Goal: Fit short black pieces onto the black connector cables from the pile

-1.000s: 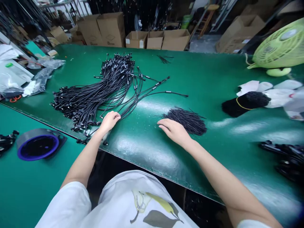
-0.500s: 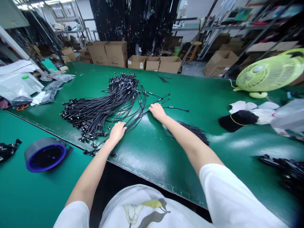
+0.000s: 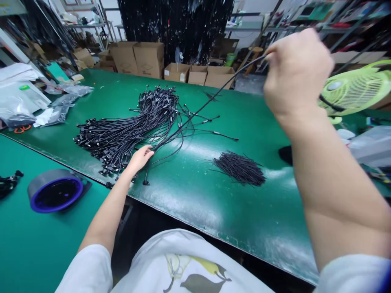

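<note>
Raised high at the right, my right hand [image 3: 297,73] is closed on black cables, which stretch taut down to the left across the table. My left hand [image 3: 141,158] is low over the green table [image 3: 183,195], its fingers closed round the same cables [image 3: 195,112] near their lower part. Just beyond it spreads a large pile of black cables [image 3: 131,126] with small connectors at their ends. A few loose cables trail right from that pile on the tabletop. Below my right forearm's left side lies a heap of short thin black ties [image 3: 240,167].
A grey roll with a purple core [image 3: 56,191] stands on the left table. Orange scissors [image 3: 23,129] and plastic bags [image 3: 62,108] lie at the far left. Cardboard boxes [image 3: 148,59] line the far edge. A green fan [image 3: 356,87] is behind my right arm.
My right hand has risen from the table up and to the right, pulling the cables taut. My left hand has shifted slightly left and up, still on the cables.
</note>
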Demonstrator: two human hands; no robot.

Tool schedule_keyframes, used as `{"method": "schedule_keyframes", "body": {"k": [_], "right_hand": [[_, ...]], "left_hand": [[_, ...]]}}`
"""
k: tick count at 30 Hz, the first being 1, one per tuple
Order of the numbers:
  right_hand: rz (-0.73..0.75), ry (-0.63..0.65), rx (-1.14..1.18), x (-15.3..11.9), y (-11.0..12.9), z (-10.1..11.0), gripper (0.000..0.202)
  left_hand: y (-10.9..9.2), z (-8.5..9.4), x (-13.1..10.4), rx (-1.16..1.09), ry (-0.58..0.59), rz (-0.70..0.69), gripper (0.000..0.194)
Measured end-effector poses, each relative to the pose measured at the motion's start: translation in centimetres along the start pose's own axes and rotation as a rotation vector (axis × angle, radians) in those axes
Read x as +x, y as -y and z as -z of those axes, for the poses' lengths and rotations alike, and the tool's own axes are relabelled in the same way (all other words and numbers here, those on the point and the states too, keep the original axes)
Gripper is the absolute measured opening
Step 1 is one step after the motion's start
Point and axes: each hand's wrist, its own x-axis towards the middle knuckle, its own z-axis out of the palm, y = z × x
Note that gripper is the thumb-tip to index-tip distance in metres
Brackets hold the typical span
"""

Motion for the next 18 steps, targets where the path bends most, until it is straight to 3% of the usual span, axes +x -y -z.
{"method": "schedule_keyframes", "body": {"k": [2,4,7,9,12,13,15,18], "right_hand": [[-0.015,-0.147,0.111,-0.7,0.3,2.4,0.045],[0.006,-0.261,0.202,-1.6,1.1,4.1,0.049],[0.048,-0.308,0.235,-2.2,2.2,6.1,0.055],[0.034,-0.258,0.204,-2.1,2.0,7.0,0.059],[0.007,0.065,0.101,-2.6,-0.3,6.9,0.066],[0.023,0.204,0.068,-3.1,-1.4,6.4,0.068],[0.06,0.377,0.044,-4.8,-3.9,5.3,0.071],[-0.004,0.294,0.012,-8.1,-7.2,3.7,0.075]], "left_hand": [[-1.8,0.6,-0.3,-0.011,-0.115,-0.056,0.043],[-5.0,0.3,-0.6,-0.075,-0.149,-0.192,0.044],[-9.8,-0.7,0.1,-0.261,0.02,-0.308,0.027],[-11.1,-0.5,1.6,-0.481,-0.006,-0.251,0.023],[-9.4,1.7,4.4,-0.993,-0.322,-0.082,0.023],[-8.4,2.7,5.1,-1.125,-0.369,-0.056,0.022],[-6.5,4.3,5.9,-1.221,-0.374,-0.049,0.023],[-5.4,5.1,5.1,-0.98,-0.248,-0.089,0.023]]}}
